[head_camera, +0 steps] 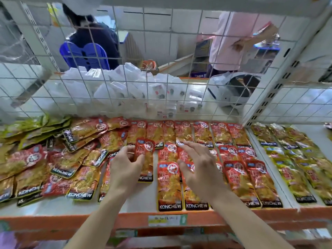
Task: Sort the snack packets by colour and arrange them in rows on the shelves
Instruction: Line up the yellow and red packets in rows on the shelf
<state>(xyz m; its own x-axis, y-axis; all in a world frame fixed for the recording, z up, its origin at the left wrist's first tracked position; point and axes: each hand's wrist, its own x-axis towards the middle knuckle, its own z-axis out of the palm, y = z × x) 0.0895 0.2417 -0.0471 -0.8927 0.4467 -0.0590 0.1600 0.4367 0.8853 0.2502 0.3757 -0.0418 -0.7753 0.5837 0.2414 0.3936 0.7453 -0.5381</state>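
Red snack packets [239, 178] lie in neat rows across the middle and right of the white shelf [136, 200]. A loose heap of red packets [59, 164] sits to the left, with green packets [34, 128] piled behind it at the back left. My left hand [125, 166] pinches one red packet [146, 155] between thumb and fingers, just above the rows. My right hand [199, 164] hovers over the arranged red packets, fingers spread and straight, holding nothing. Yellow-green packets [294, 159] lie in rows on the adjoining shelf to the right.
A white wire grid [161, 69] backs the shelf, with a slotted upright post [265, 97] at the right. An orange shelf lip [233, 218] with a price label runs along the front. Behind the grid are plastic bags, a blue chair and two people.
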